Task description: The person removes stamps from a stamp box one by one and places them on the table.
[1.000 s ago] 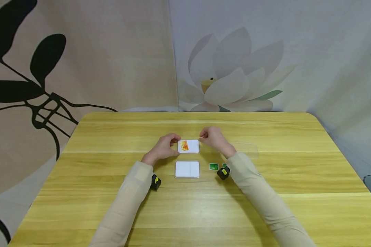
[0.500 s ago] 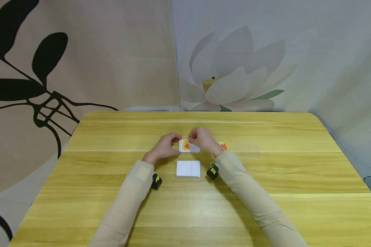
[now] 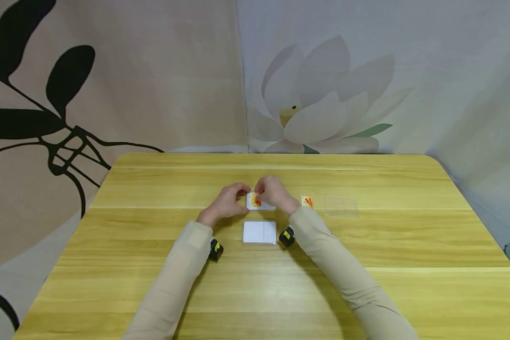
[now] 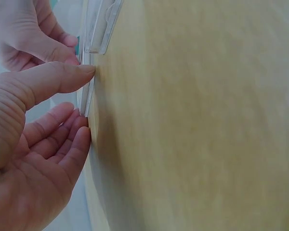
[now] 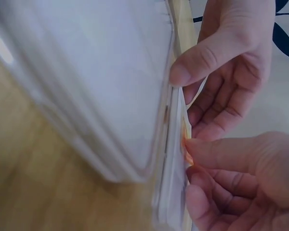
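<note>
A flat clear case (image 3: 267,207) with a white inside lies on the table, an orange-and-yellow picture card (image 3: 256,202) at its left end. My left hand (image 3: 227,203) grips that end, thumb on the near edge and fingertips on the far edge. My right hand (image 3: 276,193) reaches over the case and hides part of it. Its thumb and forefinger pinch the picture card, whose orange edge shows at the fingertips in the right wrist view. Just nearer to me lies a second clear case (image 3: 259,232) with a white inside, untouched.
Another orange picture card (image 3: 307,201) lies right of the right hand, and a clear plastic lid (image 3: 341,207) lies beyond it. A wrist camera (image 3: 286,237) on the right arm sits close beside the second case. The wooden table (image 3: 386,236) reaches back to a patterned curtain.
My right hand has moved left, from the case's right end to the picture card at its left end. The other orange card has come into view; the green cards are now hidden. The left hand stays.
</note>
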Demonstrator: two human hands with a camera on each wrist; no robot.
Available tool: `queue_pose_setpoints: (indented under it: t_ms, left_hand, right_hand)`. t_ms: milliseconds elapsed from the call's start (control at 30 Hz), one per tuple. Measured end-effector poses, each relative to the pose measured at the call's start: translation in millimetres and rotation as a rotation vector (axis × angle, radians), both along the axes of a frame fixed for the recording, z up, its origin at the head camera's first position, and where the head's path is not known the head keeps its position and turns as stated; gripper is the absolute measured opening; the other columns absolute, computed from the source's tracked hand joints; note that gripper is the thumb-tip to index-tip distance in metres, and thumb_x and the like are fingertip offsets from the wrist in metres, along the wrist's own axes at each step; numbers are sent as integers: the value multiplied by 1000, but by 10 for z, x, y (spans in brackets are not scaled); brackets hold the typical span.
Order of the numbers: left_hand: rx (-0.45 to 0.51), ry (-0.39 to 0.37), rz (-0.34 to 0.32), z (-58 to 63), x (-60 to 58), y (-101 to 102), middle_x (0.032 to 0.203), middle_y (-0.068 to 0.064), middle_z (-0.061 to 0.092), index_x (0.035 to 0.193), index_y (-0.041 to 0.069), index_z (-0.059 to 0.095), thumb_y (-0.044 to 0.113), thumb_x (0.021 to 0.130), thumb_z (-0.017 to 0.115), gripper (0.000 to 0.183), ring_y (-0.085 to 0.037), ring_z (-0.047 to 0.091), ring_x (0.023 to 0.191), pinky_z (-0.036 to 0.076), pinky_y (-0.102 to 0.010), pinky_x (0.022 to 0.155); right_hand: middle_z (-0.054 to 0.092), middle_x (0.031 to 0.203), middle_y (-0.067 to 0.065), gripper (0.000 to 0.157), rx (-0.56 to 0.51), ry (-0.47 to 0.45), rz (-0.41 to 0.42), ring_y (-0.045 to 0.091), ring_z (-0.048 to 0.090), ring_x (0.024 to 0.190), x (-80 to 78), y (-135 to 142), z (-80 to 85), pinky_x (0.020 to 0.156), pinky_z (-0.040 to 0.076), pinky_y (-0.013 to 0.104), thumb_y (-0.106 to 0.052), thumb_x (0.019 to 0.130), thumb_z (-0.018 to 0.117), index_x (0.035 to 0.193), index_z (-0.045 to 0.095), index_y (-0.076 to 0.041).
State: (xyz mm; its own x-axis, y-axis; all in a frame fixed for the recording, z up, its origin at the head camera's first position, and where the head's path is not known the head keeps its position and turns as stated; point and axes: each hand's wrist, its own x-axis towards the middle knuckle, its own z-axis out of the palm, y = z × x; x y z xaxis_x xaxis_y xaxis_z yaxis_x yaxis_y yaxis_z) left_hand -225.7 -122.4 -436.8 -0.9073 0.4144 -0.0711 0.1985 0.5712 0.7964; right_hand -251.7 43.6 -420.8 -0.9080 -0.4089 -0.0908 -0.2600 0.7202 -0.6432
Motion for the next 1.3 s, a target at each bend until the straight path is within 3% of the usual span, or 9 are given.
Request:
queue_pose_setpoints:
  t_ms: [200, 633, 867, 1100, 1300]
  left_hand:
    - [8, -4, 5, 1, 7, 7, 120, -19, 54, 120, -7, 51, -5, 71, 72, 54, -31, 50, 111, 43, -40, 98]
    - [-2, 13, 7, -19, 2, 3, 120, -19, 55, 120, -6, 52, -5, 70, 73, 54, -31, 51, 111, 43, -39, 97]
    - [-5, 3, 10, -15, 10, 2, 121, -19, 54, 120, -6, 52, -4, 71, 73, 54, -31, 50, 111, 43, -39, 97]
    - [-4, 4, 6, -1, 11, 0, 121, -20, 54, 121, -7, 52, -5, 71, 72, 54, -31, 51, 111, 43, -39, 97]
    - [-4, 5, 9, -1, 2, 5, 120, -19, 54, 120, -7, 52, -5, 71, 72, 53, -31, 51, 110, 43, -39, 97]
  right_hand:
    - [64, 82, 11, 10, 5, -41, -17, 18, 54, 73, -4, -6, -5, 65, 49, 24, 5, 78, 68, 87, 65, 3]
    - [61, 74, 8, 8, -5, 23, -11, 16, 52, 68, 2, -26, -26, 60, 45, 21, 5, 77, 69, 77, 63, 0]
    - [62, 73, 9, 5, -46, 54, 5, 14, 50, 63, 30, 3, -23, 55, 42, 19, 3, 83, 63, 78, 64, 3]
    - [60, 76, 10, 5, -93, 9, -18, 13, 49, 65, 25, 49, -12, 55, 40, 18, 2, 86, 59, 83, 62, 4]
    - [59, 81, 12, 5, -143, -90, -51, 15, 50, 70, 17, 92, -23, 59, 42, 19, 3, 88, 56, 89, 61, 6]
